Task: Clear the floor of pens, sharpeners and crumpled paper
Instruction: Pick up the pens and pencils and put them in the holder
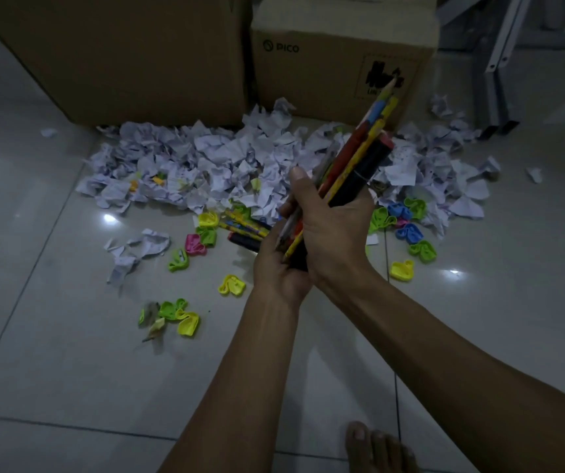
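My right hand (pixel 334 230) is wrapped around a bundle of pens and pencils (pixel 364 155) that points up and to the right. My left hand (pixel 279 268) cups the bundle's lower end from below. Beneath my hands, a few more pens (pixel 240 227) lie on the tiles. Crumpled paper (pixel 206 162) is heaped in a wide band in front of the boxes. Small plastic sharpeners in green, yellow, pink and blue are scattered about: a yellow one (pixel 231 285), a green one (pixel 178 260), blue ones (pixel 409 232).
Two cardboard boxes stand behind the paper, a big one (pixel 120 56) on the left and a PICO box (pixel 339 63) on the right. Metal frame legs (pixel 494 80) rise at the far right. My bare foot (pixel 378 448) rests on the tiled floor (pixel 69 370).
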### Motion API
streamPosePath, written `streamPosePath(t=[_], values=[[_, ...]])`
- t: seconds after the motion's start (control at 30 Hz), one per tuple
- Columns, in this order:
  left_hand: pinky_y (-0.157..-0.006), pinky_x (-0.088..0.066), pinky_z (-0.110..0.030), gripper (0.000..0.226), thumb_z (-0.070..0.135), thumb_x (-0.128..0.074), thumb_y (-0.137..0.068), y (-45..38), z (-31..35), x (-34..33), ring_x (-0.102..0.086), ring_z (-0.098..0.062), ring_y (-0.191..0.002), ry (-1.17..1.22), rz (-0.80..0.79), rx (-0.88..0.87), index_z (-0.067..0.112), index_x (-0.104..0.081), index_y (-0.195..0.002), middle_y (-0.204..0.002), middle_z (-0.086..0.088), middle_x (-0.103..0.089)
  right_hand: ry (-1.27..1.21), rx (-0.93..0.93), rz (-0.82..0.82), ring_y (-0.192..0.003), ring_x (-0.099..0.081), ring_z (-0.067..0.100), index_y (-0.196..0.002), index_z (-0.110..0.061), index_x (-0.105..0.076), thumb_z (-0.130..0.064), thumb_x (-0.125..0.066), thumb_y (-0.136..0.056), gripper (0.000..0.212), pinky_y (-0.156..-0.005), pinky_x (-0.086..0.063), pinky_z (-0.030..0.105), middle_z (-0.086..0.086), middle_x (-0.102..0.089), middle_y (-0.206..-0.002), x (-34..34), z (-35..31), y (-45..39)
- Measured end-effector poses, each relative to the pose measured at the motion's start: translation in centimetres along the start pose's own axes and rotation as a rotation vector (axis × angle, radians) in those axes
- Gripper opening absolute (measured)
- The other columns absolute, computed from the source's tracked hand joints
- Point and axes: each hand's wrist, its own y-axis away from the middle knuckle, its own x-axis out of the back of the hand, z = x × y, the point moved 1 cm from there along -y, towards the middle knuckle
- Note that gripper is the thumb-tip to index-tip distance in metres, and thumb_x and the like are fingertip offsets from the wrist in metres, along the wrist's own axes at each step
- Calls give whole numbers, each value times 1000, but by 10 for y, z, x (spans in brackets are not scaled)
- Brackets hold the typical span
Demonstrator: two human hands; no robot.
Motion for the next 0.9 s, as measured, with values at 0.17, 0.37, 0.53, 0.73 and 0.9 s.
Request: streamPosePath(t=[0.17,0.37,0.53,0.73,0.9], values=[[-55,-58,-26,34,26,-36,-101,-3,-3,1,-70,-21,-72,-54,59,-73,1,-59,-108,-91,-17,-71,-21,-83,56,-60,-67,23,-93,-12,-61,-6,-74,-84,17,-63,-59,38,3,-65,-68,1,11,1],[-65,-60,-34,47,21,-72,-72,1,1,-6,-69,-28,-97,-223,189,-119,2,-63,-114,-106,-17,-71,37,-94,73,-55,-66,10,-98,1,-60,-6,-69,-88,16,-55,-55,21,3,-63,-69,7,-2,-9],[-59,-56,-37,37,17,-77,-80,-3,19,-16,-67,-23,-60,-264,379,-272,2,-60,-109,-77,-9,-67,77,-67,73,-62,-66,27,-102,9,-59,-13,-70,-89,28,-61,-58,40,17,-62,-72,7,-15,-24],[-63,-59,-46,21,9,-71,-84,-5,20,-51,-71,-32,-69,-346,404,-406,-2,-60,-97,-86,-17,-70,85,-104,48,-95,-68,27,-109,-17,-59,-15,-71,-87,25,-83,-57,45,7,-67,-98,-7,-19,-27],[-60,-57,-39,29,18,-74,-81,-18,27,-70,-70,-27,-64,-400,366,-343,1,-58,-98,-85,-21,-67,141,-82,86,-68,-66,26,-106,3,-59,-15,-68,-90,25,-64,-58,35,21,-62,-80,-5,-44,-58]])
